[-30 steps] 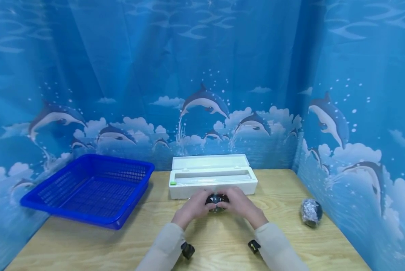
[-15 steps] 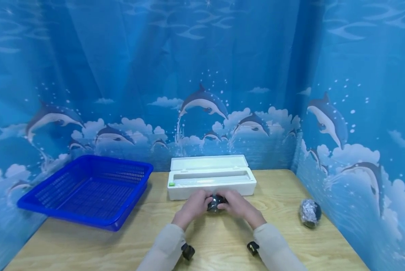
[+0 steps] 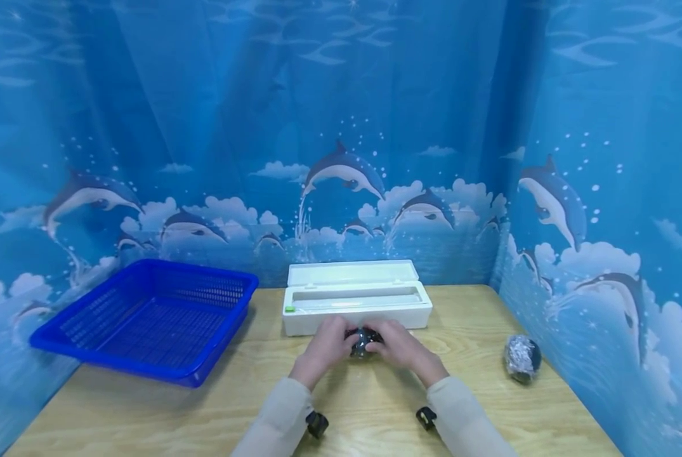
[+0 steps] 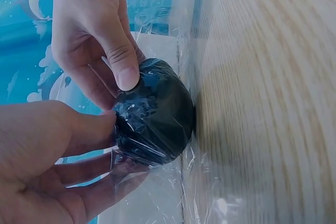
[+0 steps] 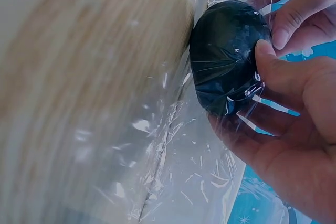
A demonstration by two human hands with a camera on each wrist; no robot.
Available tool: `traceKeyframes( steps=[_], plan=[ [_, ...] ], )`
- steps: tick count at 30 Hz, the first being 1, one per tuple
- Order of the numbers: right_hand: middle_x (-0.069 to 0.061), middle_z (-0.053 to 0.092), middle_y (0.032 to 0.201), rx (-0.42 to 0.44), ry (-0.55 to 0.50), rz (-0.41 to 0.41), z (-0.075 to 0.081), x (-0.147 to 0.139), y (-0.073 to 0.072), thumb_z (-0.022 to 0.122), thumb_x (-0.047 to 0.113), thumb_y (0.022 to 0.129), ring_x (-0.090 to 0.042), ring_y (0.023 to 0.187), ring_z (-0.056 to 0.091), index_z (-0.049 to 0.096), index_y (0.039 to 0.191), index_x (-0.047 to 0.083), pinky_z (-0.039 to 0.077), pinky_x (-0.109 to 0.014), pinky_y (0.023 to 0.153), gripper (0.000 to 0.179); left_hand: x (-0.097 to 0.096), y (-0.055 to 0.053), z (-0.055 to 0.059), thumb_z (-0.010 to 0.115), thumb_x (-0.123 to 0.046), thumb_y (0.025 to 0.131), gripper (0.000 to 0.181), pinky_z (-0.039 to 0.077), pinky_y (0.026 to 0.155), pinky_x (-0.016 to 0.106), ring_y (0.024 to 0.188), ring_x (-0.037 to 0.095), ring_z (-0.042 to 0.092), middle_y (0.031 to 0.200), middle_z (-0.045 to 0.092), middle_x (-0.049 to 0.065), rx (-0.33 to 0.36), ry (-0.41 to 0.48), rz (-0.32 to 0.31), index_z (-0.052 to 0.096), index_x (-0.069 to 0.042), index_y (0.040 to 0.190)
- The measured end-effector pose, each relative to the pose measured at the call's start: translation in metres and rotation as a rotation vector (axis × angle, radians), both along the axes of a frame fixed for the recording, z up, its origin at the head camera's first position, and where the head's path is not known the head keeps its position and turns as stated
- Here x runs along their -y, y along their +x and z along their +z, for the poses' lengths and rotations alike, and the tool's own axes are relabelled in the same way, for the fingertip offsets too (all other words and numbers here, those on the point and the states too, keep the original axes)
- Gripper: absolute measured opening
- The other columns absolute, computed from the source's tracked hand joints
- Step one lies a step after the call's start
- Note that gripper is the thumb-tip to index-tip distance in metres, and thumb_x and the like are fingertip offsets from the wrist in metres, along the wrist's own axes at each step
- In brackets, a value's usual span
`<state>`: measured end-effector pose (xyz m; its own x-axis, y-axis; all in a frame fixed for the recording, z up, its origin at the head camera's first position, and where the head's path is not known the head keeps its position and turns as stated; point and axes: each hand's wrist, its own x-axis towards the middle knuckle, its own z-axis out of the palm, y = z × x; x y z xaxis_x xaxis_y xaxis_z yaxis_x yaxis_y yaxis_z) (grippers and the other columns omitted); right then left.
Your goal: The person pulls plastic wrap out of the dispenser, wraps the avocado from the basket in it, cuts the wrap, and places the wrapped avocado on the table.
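A dark, rounded object (image 4: 157, 114), smooth and nearly black, sits in clear cling film at the table's middle; its kind cannot be told. My left hand (image 3: 329, 344) holds it from the left, thumb on its near side and fingers around its underside in the left wrist view. From the right, my right hand (image 3: 398, 344) pinches the wrap against it, thumb (image 5: 266, 51) pressed on the object. Loose cling film (image 5: 205, 177) spreads from it along the table edge of the box. Just behind both hands stands a white film dispenser box (image 3: 358, 322) with its lid raised.
A blue plastic basket (image 3: 189, 376) stands at the left of the wooden table (image 3: 369, 412). Toward the right edge lies a dark object partly covered in crinkled foil (image 3: 522, 358). A dolphin-print curtain (image 3: 249, 127) hangs behind and on both sides.
Both hands stay on the dark object in front of the box. My left thumb has shifted slightly away from me on it; the basket, box and foil-covered object stay put.
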<state>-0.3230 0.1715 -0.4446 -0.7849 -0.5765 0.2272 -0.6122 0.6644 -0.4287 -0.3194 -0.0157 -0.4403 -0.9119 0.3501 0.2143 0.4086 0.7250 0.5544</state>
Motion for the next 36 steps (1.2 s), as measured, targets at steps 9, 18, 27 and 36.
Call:
traceKeyframes(
  steps=[9, 18, 27, 36],
  plan=[
    [-0.012, 0.074, 0.114, 0.006, -0.008, -0.012, -0.0013, 0.0024, -0.0002, 0.073, 0.01, 0.093, -0.03, 0.109, 0.071, 0.069, 0.117, 0.004, 0.057, -0.05, 0.1, 0.025, 0.0022, -0.0003, 0.0022, 0.077, -0.01, 0.091, 0.004, 0.059, 0.08, 0.032, 0.077, 0.008, 0.062, 0.089, 0.078, 0.003, 0.004, 0.001, 0.001, 0.079, -0.011, 0.094],
    [-0.016, 0.073, 0.12, 0.016, -0.02, -0.023, -0.0003, 0.0025, -0.0001, 0.073, 0.011, 0.093, -0.034, 0.114, 0.069, 0.068, 0.122, 0.001, 0.055, -0.052, 0.103, 0.031, 0.0025, 0.0009, 0.0053, 0.077, -0.009, 0.091, 0.007, 0.06, 0.082, 0.035, 0.08, 0.01, 0.064, 0.092, 0.079, 0.005, 0.038, 0.011, 0.003, 0.08, -0.01, 0.097],
    [-0.017, 0.072, 0.119, -0.042, 0.001, 0.01, -0.0022, 0.0005, 0.0014, 0.071, 0.011, 0.094, -0.035, 0.113, 0.069, 0.066, 0.123, -0.002, 0.055, -0.053, 0.101, 0.032, 0.0033, 0.0008, 0.0021, 0.076, -0.01, 0.092, 0.011, 0.062, 0.085, 0.035, 0.089, 0.013, 0.071, 0.097, 0.08, 0.005, 0.047, 0.031, 0.013, 0.081, -0.009, 0.102],
    [-0.018, 0.068, 0.131, 0.056, -0.032, -0.032, -0.0015, -0.0011, 0.0027, 0.07, 0.013, 0.096, -0.037, 0.124, 0.064, 0.063, 0.131, 0.001, 0.05, -0.055, 0.11, 0.038, 0.0059, -0.001, -0.0008, 0.077, -0.012, 0.092, 0.016, 0.062, 0.091, 0.039, 0.097, 0.022, 0.074, 0.103, 0.08, 0.009, 0.037, 0.053, -0.02, 0.079, -0.007, 0.107]
  ],
)
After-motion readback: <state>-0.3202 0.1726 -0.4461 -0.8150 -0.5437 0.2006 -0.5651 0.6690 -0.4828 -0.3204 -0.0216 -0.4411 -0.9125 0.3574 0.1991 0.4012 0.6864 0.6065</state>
